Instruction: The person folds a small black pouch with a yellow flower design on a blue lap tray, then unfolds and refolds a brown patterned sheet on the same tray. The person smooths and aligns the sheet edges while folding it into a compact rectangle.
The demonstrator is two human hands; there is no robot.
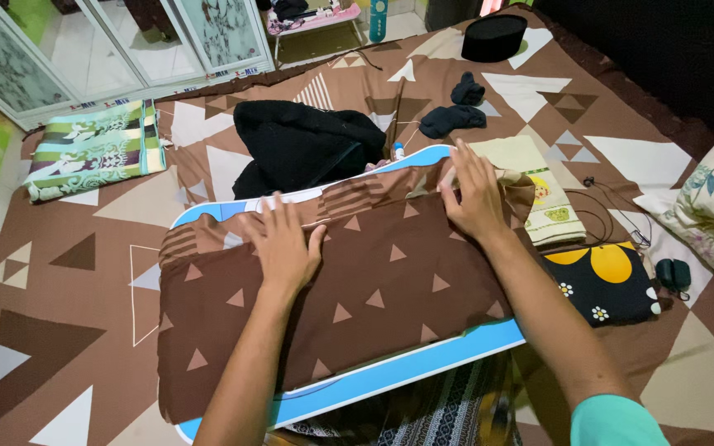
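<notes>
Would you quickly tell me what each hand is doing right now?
Left hand: open, palm flat on the brown triangle-patterned cloth, holding nothing.
Right hand: open, fingers spread, pressing the cloth's far edge.

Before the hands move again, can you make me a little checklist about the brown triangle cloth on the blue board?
1. Brown triangle-patterned cloth lies on the blue and white board: ok.
2. Left hand flat on the cloth: ok.
3. Right hand at the cloth's far edge: ok.
4. Cloth smooth all over: not ok, its far right corner is bunched.
5. Black heap of clothing clear of the board: cannot tell, it sits right behind the far edge.
6. Yellow-green folded cloth off the board: ok, it lies beside it on the bed.
</notes>
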